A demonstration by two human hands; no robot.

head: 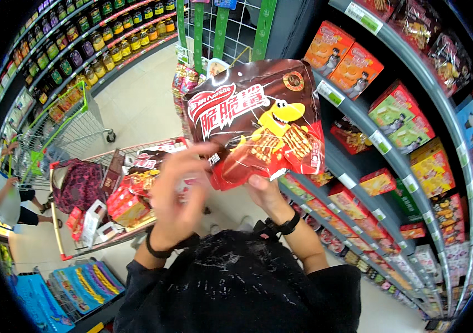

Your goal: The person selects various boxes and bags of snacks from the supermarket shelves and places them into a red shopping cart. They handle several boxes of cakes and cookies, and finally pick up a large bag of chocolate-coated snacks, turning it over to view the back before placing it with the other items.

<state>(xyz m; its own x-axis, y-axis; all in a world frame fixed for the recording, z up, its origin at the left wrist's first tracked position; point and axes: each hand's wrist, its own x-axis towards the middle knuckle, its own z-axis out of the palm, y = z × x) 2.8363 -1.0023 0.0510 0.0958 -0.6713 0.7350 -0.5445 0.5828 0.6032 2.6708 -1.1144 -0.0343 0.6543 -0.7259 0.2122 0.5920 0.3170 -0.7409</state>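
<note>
My right hand (267, 193) grips a brown and red Nestlé snack bag (253, 133) by its bottom edge, with the thumb on the front. The bag stands upright before me, its printed face with a yellow cartoon shark turned towards me. My left hand (182, 187) is blurred, with fingers apart at the bag's lower left corner; whether a fingertip touches it is unclear. Behind that hand is a shopping cart (56, 224) holding a similar brown snack bag (149, 160), red and yellow boxes (127, 204), white packs (93, 218) and a dark pink patterned bag (79, 185).
To my right, curved-looking shelves (371, 133) carry boxed and bagged snacks. Bottles (115, 54) line shelving at the far left. A person (1, 191) stands left by a second cart (63, 120). A wire display (236, 29) rises ahead; blue packs (88, 287) lie lower left.
</note>
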